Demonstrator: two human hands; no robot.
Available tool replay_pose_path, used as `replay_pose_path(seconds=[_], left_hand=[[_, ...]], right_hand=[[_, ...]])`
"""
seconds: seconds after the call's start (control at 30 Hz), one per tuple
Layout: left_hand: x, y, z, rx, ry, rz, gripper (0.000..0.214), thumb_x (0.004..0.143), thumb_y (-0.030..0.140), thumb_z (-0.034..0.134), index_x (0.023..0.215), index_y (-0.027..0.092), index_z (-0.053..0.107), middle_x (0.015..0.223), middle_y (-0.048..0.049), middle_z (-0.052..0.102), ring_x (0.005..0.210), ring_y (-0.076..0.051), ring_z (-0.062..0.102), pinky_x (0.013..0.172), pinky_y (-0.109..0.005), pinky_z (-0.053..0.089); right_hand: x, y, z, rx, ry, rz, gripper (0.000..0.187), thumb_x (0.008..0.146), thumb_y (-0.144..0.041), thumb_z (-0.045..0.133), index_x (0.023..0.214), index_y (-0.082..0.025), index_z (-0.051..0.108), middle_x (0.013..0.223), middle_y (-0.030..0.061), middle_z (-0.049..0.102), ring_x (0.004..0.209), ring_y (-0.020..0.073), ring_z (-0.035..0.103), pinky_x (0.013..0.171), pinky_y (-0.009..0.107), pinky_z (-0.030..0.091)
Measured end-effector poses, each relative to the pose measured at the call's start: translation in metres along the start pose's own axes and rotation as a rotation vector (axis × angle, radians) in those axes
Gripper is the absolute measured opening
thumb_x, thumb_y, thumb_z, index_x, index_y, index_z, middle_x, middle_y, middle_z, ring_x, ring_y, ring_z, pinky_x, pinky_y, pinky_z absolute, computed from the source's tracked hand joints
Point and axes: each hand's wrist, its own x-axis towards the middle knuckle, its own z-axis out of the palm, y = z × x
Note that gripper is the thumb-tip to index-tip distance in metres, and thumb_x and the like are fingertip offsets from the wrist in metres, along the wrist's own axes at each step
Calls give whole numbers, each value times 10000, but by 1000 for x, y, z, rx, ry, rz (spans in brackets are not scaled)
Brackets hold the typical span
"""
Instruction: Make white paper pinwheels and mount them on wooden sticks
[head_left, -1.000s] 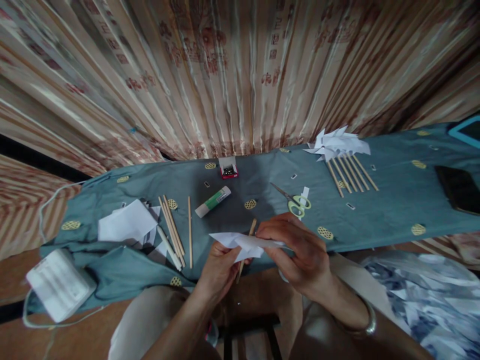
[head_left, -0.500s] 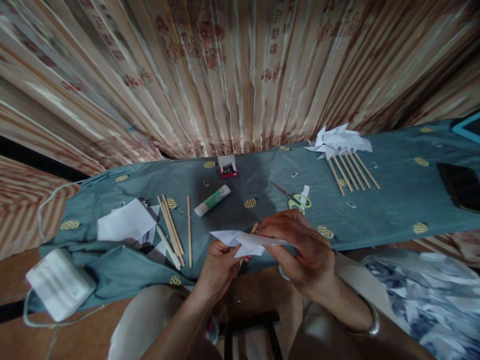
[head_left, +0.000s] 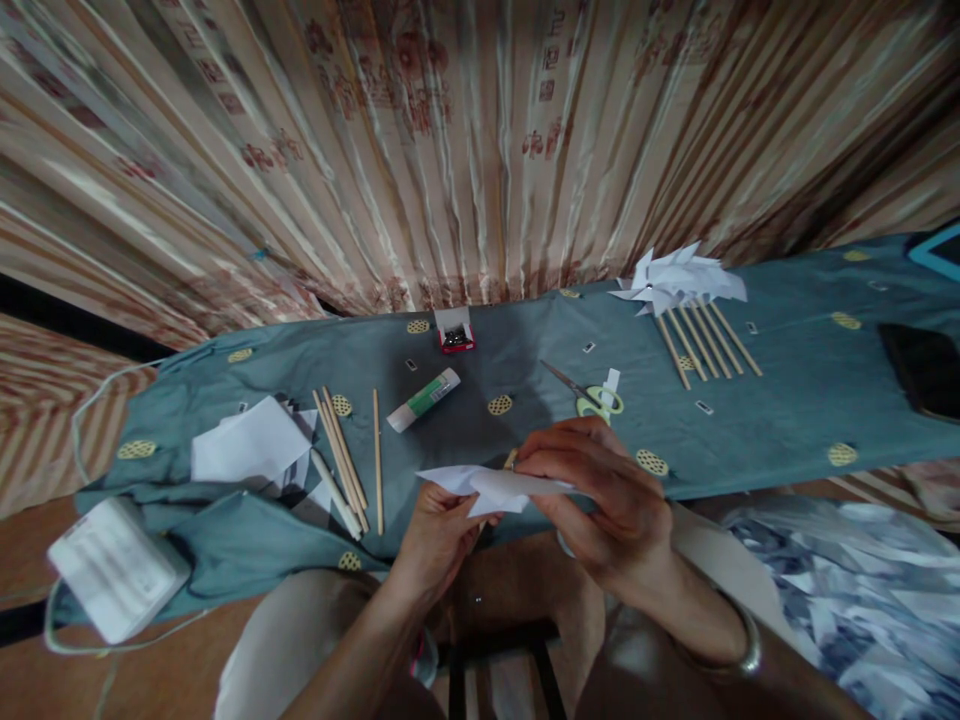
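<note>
A folded white paper pinwheel [head_left: 491, 488] is held between my two hands, over the near edge of the table. My left hand [head_left: 442, 530] is closed around its left side and a wooden stick [head_left: 480, 530] that runs beneath the paper. The fingers of my right hand [head_left: 600, 490] pinch the pinwheel's right side near the stick's top end. What lies under the right fingertips is mostly hidden. Beyond my hands lie a glue stick [head_left: 424, 400], scissors with green handles [head_left: 596, 398] and a small open red box of dark pins [head_left: 455, 335].
Several finished pinwheels [head_left: 690, 285] on sticks lie at the back right. Loose wooden sticks [head_left: 345, 455] and paper sheets [head_left: 251, 445] are on the left. A white box [head_left: 118, 570] sits at the left edge, a dark phone [head_left: 919, 370] at the right. A plastic bag [head_left: 862, 600] holds paper scraps.
Both hands keep their hold on the paper pinwheel, with only a very slight shift. Nothing on the table has been moved.
</note>
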Motion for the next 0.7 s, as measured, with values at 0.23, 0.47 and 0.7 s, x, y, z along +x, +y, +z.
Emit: replay_pose_path(seconds=[0.23,0.47,0.7], left_hand=[[0,0,1,-21,25,-8,357,330,251,997,523,167,708,521,22,620,498,-73,540,510,-178,449],[-1,1,0,-17,5,-25,388,350,287,999,558,158,698,529,31,617,510,-73,548,515,-171,452],[0,-1,0,-2,7,-32,420,333,310,1004,568,145,697,524,27,628,500,-53,534,504,-139,427]], right_hand=[[0,-1,-1,-6,-11,8,166,914,-141,644,1014,-260,702,938,24,760,881,197,671,807,395,546],[1,-2,-2,-2,-24,14,163,917,-131,626,998,-253,698,929,26,758,871,198,670,801,389,547],[1,-1,-2,8,-33,3,162,910,-118,618,991,-232,699,942,37,753,889,195,668,806,369,537]])
